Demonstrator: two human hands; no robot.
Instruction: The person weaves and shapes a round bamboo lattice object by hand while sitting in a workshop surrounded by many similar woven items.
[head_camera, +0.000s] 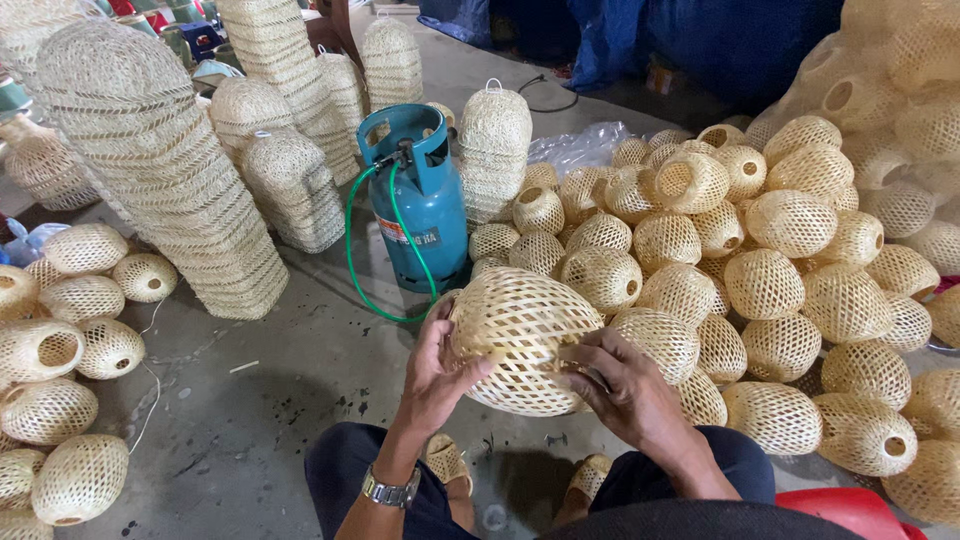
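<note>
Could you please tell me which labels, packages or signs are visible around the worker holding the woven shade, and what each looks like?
Label: a reddish and white band across the front of the teal gas cylinder, beyond the hands.
Clear plastic bag: crumpled on the floor behind the heap of woven shades.
No signs or screens show.

A weaving workshop: woven bamboo shades (790, 260) heaped and stacked on a concrete floor (260, 390) around a gas cylinder (420, 200).
</note>
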